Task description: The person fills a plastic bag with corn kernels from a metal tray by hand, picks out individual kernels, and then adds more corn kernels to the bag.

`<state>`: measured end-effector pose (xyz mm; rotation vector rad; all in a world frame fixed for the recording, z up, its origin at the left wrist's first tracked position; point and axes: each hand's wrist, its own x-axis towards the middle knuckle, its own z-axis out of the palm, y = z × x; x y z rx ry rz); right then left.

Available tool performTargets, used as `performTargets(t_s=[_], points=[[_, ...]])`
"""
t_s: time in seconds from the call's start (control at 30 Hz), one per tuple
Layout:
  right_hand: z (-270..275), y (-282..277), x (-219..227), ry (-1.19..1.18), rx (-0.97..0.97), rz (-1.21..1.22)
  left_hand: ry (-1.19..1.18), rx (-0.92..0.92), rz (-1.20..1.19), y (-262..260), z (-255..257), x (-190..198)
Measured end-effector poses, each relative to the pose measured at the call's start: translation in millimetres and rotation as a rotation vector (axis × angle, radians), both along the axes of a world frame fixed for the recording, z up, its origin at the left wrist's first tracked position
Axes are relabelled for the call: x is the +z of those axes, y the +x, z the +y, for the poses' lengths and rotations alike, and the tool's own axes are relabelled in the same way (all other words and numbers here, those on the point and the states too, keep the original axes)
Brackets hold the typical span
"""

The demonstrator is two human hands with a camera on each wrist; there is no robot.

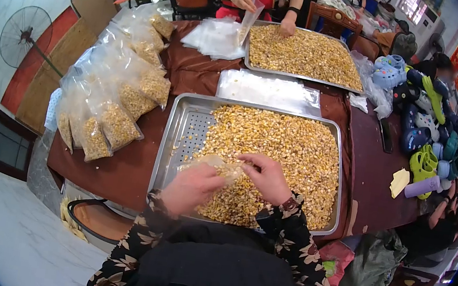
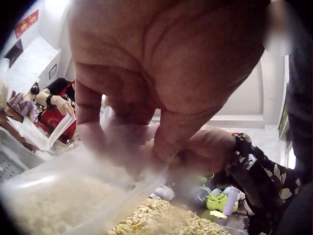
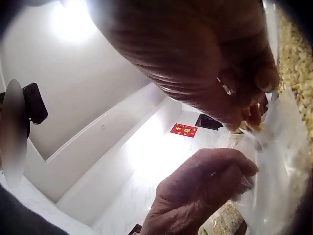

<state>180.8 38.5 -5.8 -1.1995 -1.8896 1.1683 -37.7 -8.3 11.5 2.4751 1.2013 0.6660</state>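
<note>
A clear plastic bag (image 1: 229,170) with corn kernels in it hangs between my two hands, over the near metal tray (image 1: 167,145). My left hand (image 1: 193,187) pinches the bag's upper edge on the left. At the other side of the bag's mouth, the curled fingers of my right hand (image 1: 268,178) pinch the plastic. Pale kernels show through the bag (image 2: 58,198) in the left wrist view, where the fingertips are blurred. The right wrist view shows the two hands facing each other across the clear plastic (image 3: 274,166). Loose corn kernels (image 1: 288,151) cover most of the tray.
Filled bags (image 1: 111,116) are piled along the table's left side. Flat empty bags (image 1: 268,90) lie beyond the near tray. Another person's hand (image 1: 287,28) reaches into a second tray of kernels (image 1: 304,52). Clogs (image 1: 424,164) and a purple cylinder (image 1: 422,187) sit at right.
</note>
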Motion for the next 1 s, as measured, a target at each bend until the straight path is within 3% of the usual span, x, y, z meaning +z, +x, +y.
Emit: performTargets(t_s=[0.13,0.2,0.27,0.33,0.37,0.4,0.47,0.5,0.77,1.0], points=[[4,30,-24,0.130,-0.075,-0.093,-0.065,0.104,-0.181,-32,6,14],[2,41,-31,0.201,-0.096,-0.316,-0.066,0.197,-0.200,-45,5,29],[-1,48,-33,0.200,-0.086,-0.313,-0.046,0.240,-0.184,-51,3,40],[-8,50,-19,-0.010,-0.090,-0.328,0.064,0.370,-0.227,-49,-2,48],[-9,50,-21,-0.002,-0.094,-0.306,0.100,0.415,-0.203,-47,-5,46],[-10,51,-25,0.002,-0.093,-0.297,0.106,0.416,-0.196,-44,-7,41],[-11,53,-34,0.086,-0.084,-0.310,0.179,0.243,-0.101,-35,-12,25],[-13,54,-35,0.091,-0.084,-0.303,0.132,0.196,0.033,-30,-16,20],[-22,60,-38,0.104,-0.184,-0.188,0.228,0.278,-0.095,-32,-30,23],[-36,68,-35,0.044,-0.231,-0.121,0.103,0.244,-0.139,-68,-8,39]])
